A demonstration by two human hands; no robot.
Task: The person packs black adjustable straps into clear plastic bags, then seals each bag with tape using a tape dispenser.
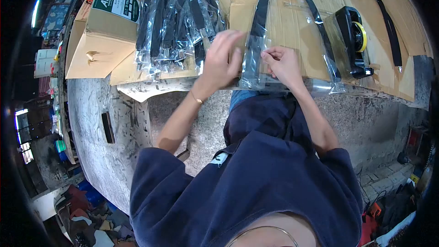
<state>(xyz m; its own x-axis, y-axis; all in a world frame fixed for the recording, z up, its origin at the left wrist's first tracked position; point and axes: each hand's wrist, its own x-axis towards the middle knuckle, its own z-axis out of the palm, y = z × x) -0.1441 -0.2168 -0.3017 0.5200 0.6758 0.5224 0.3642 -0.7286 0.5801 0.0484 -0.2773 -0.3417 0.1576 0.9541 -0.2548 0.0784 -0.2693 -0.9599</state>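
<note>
A clear plastic bag [280,27] with a black strap [259,16] inside lies in front of me on cardboard. My right hand [284,66] is over the bag's lower part, thumb and fingers pinched together; what is between them is too small to make out. Just left of the bag is my left hand [221,60], slightly blurred, thumb apart from the fingers, with nothing visible in it. Beside it, a pile of bagged black straps [176,18] covers the cardboard. To the right stands a black tape dispenser [351,41] with a yellow-rimmed roll.
An open cardboard box [103,41] with a green and white label stands at the left. On the far right lies an unbagged black strap [391,27] with a metal clip end. Cardboard sheets [315,0] cover the table, whose front edge runs before my lap.
</note>
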